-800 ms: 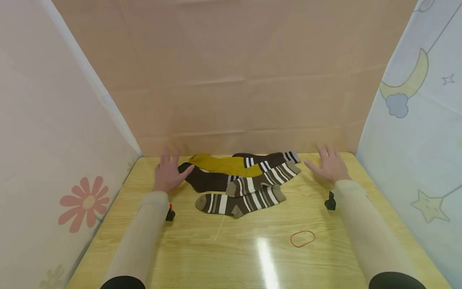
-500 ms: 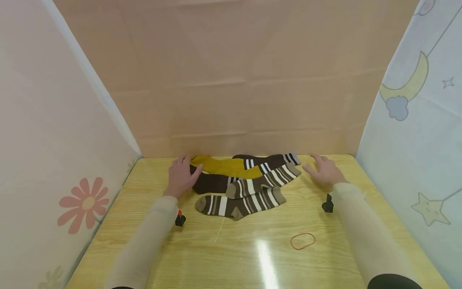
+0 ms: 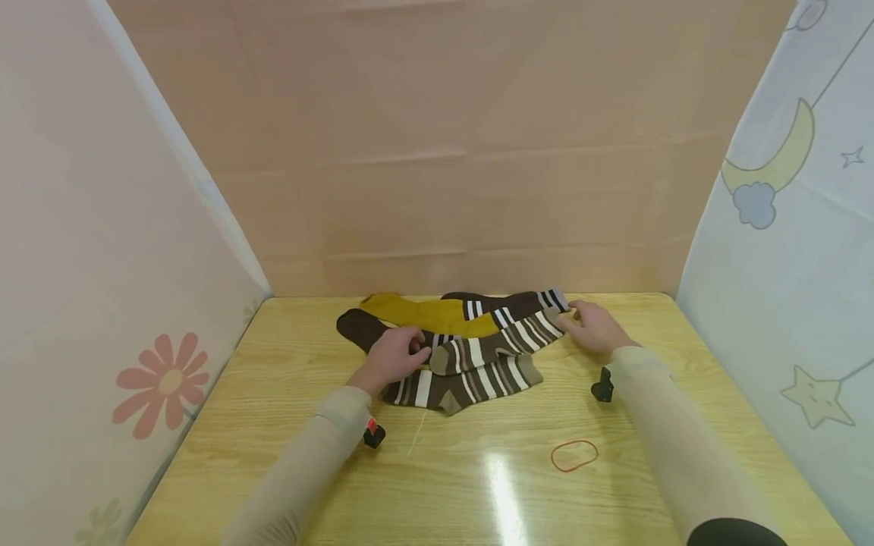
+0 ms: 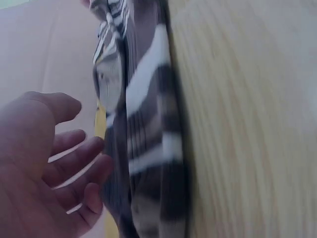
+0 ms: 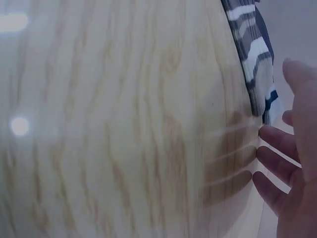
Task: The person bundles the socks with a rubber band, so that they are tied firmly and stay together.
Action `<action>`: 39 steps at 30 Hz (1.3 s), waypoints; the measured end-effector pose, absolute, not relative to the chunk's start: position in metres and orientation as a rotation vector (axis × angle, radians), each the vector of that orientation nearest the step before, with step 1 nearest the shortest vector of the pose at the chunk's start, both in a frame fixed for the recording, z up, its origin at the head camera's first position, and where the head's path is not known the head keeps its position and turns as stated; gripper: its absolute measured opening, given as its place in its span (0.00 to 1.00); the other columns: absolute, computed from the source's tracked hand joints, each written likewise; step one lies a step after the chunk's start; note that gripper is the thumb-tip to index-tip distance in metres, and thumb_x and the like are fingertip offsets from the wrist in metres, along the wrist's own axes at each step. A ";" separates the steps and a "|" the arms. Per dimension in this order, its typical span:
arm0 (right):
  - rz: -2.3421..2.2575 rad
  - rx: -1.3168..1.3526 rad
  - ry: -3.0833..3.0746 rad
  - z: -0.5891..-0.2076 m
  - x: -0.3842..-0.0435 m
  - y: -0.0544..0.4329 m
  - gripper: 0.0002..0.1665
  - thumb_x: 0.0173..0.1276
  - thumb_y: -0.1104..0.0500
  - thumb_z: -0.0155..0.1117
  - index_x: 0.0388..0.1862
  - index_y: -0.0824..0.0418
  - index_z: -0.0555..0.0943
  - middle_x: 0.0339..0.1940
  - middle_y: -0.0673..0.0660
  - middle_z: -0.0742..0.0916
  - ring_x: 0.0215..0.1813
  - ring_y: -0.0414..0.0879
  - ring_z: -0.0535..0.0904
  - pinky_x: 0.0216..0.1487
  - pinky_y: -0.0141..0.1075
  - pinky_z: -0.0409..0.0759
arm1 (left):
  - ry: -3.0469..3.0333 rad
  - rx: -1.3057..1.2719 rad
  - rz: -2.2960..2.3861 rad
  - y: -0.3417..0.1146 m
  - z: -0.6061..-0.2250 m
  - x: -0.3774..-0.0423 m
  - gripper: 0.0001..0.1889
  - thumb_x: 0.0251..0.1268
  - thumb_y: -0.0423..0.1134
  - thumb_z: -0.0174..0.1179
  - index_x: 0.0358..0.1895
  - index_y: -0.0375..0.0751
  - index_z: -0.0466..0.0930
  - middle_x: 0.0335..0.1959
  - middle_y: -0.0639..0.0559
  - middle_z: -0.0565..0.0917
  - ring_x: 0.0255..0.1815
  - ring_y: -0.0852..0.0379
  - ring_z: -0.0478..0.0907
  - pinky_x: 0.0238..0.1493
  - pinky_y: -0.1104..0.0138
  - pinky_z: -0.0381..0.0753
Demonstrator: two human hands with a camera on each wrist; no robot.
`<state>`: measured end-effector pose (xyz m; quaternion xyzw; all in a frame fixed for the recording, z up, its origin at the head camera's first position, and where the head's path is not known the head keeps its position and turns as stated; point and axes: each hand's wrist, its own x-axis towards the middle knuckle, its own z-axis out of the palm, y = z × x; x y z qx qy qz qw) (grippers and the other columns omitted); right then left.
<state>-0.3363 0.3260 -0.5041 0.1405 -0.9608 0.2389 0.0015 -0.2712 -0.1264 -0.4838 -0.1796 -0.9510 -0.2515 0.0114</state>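
Observation:
Two brown, white and tan striped socks lie overlapping on the table; the upper sock (image 3: pixel 478 350) slants across the lower sock (image 3: pixel 471 385). My left hand (image 3: pixel 392 358) hovers by the upper sock's tan toe (image 4: pixel 111 84), its fingers loosely bent. In the left wrist view a gap shows between thumb and toe. My right hand (image 3: pixel 595 329) is at that sock's cuff end, fingertips down at the table and thumb apart from the fingers. Behind lie a mustard sock (image 3: pixel 437 315), a dark brown sock (image 3: pixel 358 327) partly covered by my left hand, and another dark sock (image 3: pixel 519 303).
A thin red rubber band (image 3: pixel 574 455) lies on the wooden table (image 3: pixel 478 485) at the front right. A peach cloth backdrop (image 3: pixel 444 189) rises right behind the socks. Patterned cloth walls (image 3: pixel 785 303) stand at both sides.
My left hand has moved right and nearer, from the dark sock's toe to the upper striped sock's toe. My right hand has come left to the cuff end. The socks have not moved.

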 end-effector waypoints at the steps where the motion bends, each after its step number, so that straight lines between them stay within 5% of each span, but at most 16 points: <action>1: 0.746 0.433 -3.010 -0.504 -0.337 0.324 0.41 0.84 0.45 0.55 0.74 0.80 0.66 0.61 0.80 0.81 0.62 0.74 0.78 0.63 0.67 0.74 | -2.987 -0.565 -0.793 -0.123 -0.484 -0.271 0.11 0.72 0.47 0.67 0.47 0.44 0.85 0.35 0.55 0.85 0.34 0.57 0.80 0.41 0.60 0.83; 12: 0.467 0.385 -3.050 -0.507 -0.334 0.304 0.30 0.76 0.45 0.63 0.52 0.74 0.80 0.43 0.71 0.80 0.43 0.65 0.77 0.41 0.60 0.79 | -3.124 -0.470 -0.791 -0.103 -0.489 -0.269 0.16 0.70 0.53 0.69 0.48 0.45 0.88 0.40 0.54 0.88 0.34 0.58 0.80 0.41 0.60 0.84; 17: 0.493 0.330 -3.097 -0.504 -0.336 0.297 0.30 0.75 0.47 0.64 0.54 0.76 0.80 0.47 0.73 0.82 0.50 0.68 0.77 0.51 0.63 0.78 | -3.154 -0.382 -0.836 -0.100 -0.488 -0.268 0.20 0.68 0.56 0.70 0.49 0.44 0.87 0.41 0.53 0.88 0.31 0.58 0.79 0.37 0.61 0.83; 22: 0.589 0.286 -3.149 -0.500 -0.339 0.292 0.33 0.76 0.51 0.64 0.61 0.81 0.77 0.56 0.78 0.82 0.56 0.71 0.79 0.59 0.63 0.77 | -3.156 -0.375 -0.893 -0.099 -0.485 -0.266 0.15 0.66 0.51 0.73 0.38 0.44 0.84 0.35 0.53 0.84 0.29 0.57 0.76 0.35 0.63 0.79; 33: 0.855 0.161 -3.092 -0.499 -0.336 0.291 0.23 0.72 0.54 0.69 0.51 0.73 0.76 0.46 0.68 0.83 0.46 0.60 0.78 0.51 0.55 0.77 | -3.126 -0.411 -0.942 -0.102 -0.490 -0.269 0.11 0.68 0.44 0.72 0.33 0.45 0.81 0.32 0.54 0.82 0.30 0.57 0.75 0.36 0.63 0.77; 39: 1.057 0.097 -3.054 -0.498 -0.330 0.293 0.35 0.71 0.57 0.70 0.67 0.75 0.67 0.60 0.79 0.80 0.60 0.71 0.78 0.60 0.61 0.77 | -3.063 -0.361 -1.184 -0.108 -0.491 -0.270 0.09 0.69 0.42 0.72 0.34 0.43 0.84 0.29 0.54 0.83 0.29 0.57 0.77 0.35 0.64 0.79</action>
